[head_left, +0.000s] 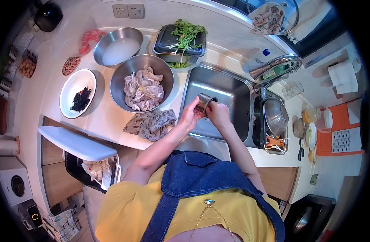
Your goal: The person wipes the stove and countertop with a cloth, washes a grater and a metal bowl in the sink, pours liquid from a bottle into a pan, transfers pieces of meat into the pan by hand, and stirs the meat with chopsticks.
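Now, over the sink (233,90), a metal cup (202,104) sits between the clasping left hand (190,115) and the right hand (218,115) (its grip unclear).

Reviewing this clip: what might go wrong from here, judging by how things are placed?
1. The metal cup is held by the left hand over the sink, with the right hand against it; if the grip slips, it would probably drop into the basin.
2. The patterned cloth lies near the counter's front edge, beside the left forearm, so a backward sweep might drag it off.
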Demonstrator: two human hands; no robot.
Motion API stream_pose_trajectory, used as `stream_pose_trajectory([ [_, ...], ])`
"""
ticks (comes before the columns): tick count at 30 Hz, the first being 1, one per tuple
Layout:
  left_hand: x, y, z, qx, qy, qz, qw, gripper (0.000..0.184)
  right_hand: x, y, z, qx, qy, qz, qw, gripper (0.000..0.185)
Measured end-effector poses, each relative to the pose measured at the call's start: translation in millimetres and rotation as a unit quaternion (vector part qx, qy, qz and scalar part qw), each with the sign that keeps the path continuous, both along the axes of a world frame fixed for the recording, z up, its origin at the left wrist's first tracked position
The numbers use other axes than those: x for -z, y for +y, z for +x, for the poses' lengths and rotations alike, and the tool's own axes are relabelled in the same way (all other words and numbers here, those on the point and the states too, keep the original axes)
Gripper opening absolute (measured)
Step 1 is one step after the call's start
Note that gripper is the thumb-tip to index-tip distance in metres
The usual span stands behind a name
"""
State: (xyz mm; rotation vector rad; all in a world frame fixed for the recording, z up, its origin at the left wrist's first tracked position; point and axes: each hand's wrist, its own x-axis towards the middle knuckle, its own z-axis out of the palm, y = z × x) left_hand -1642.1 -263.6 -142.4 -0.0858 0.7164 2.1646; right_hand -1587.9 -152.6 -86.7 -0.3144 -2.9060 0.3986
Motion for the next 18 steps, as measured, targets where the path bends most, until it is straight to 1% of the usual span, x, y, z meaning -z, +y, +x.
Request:
stream_pose_trajectory([
  [1, -0.7, 0.9, 0.7, 0.004, -0.058, 0.028, 0.998, 0.032, -5.8, -0.9, 3.1, 0.0, 0.054, -0.056, 0.997, 0.015],
  [2, 5.6, -0.2, -4.5, 0.022, -0.053, 0.069, 0.996, 0.035, -17.1, -1.8, 4.2, 0.003, 0.045, -0.089, 0.995, 0.014],
  [3, 12.3, -0.6, -6.5, 0.029, -0.057, 0.068, 0.996, 0.035, -22.4, 0.3, 3.4, 0.01, 0.043, -0.089, 0.995, 0.014],
  [5, -5.4, -6.2, -6.4, 0.023, -0.076, 0.089, 0.993, 0.039, -28.9, 7.1, 0.8, 0.005, 0.042, -0.184, 0.982, 0.013],
  [7, -3.3, -4.6, -7.3, 0.039, -0.087, 0.103, 0.99, 0.041, -33.0, 10.7, 0.9, 0.005, 0.057, -0.202, 0.978, 0.011],
  [9, -8.0, -7.2, -6.1, 0.046, -0.089, 0.132, 0.986, 0.043, -38.1, 10.2, 0.6, 0.035, 0.05, -0.328, 0.943, 0.013],
  [11, -14.6, -9.9, -4.2, 0.043, -0.087, 0.132, 0.987, 0.044, -44.7, 8.5, 3.2, 0.035, 0.055, -0.328, 0.943, 0.014],
  [13, -20.8, -12.2, -1.8, 0.054, -0.084, 0.181, 0.978, 0.044, -51.1, 7.5, 5.6, 0.015, 0.093, -0.374, 0.923, 0.015],
  [15, -27.2, -14.2, -0.8, 0.054, -0.083, 0.186, 0.977, 0.044, -62.2, 7.4, 8.4, 0.004, 0.102, -0.396, 0.912, 0.014],
  [17, -26.7, -15.0, -0.6, 0.056, -0.083, 0.191, 0.977, 0.044, -83.1, 2.8, 12.2, 0.017, 0.06, -0.537, 0.841, 0.013],
  [18, -24.2, -14.8, -1.1, 0.059, -0.082, 0.204, 0.974, 0.046, -85.2, 3.2, 12.2, 0.013, 0.054, -0.52, 0.853, 0.013],
])
